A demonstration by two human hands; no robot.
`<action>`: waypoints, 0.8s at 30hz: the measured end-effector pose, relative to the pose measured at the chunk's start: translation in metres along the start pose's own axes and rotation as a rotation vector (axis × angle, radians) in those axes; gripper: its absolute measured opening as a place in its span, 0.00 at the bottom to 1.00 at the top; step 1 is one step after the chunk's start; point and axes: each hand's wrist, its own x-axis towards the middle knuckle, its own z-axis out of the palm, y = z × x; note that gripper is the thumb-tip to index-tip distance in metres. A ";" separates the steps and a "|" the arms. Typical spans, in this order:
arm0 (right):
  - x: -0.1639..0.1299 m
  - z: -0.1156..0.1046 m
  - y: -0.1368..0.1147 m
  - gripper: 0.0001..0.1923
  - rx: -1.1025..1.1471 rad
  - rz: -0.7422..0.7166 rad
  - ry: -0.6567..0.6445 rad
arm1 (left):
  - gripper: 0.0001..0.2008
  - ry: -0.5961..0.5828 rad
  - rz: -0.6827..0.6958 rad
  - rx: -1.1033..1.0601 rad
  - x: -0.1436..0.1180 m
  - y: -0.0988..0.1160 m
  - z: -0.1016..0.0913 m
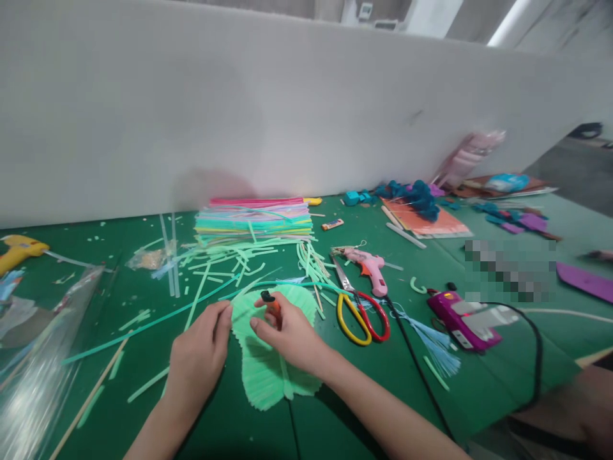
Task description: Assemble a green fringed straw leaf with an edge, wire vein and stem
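A light green, ribbed, leaf-like piece (261, 377) lies in front of me, seemingly made of fuzzy chenille stems. My left hand (201, 348) pinches its upper left edge between thumb and fingers. Over the middle of the piece, my right hand (287, 332) is closed around a short orange tool with a black end (268, 296); its exact kind is not clear. A teal strip (158, 324) runs from the lower left to behind the piece. Yellow-and-red-handled scissors (357, 310) lie just right of my right hand, blades slightly apart.
Bundled coloured chenille stems (253, 220) lie at the wall, cut green scraps (234, 255) before them. A pink glue gun (368, 265) sits behind the scissors, its black cord trailing forward. At right is a magenta power strip (462, 319); a yellow glue gun (22, 251) lies far left.
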 end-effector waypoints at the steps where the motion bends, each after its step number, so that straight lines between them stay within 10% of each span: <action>1: 0.001 0.001 -0.001 0.16 0.028 0.002 -0.004 | 0.11 -0.028 -0.051 -0.033 0.001 0.002 -0.002; 14: 0.000 0.012 -0.009 0.15 0.371 0.015 0.091 | 0.11 -0.252 -0.261 -0.400 -0.003 0.025 -0.002; 24: 0.006 0.001 -0.008 0.18 0.340 0.043 0.226 | 0.08 -0.165 0.011 -0.152 -0.010 0.016 0.003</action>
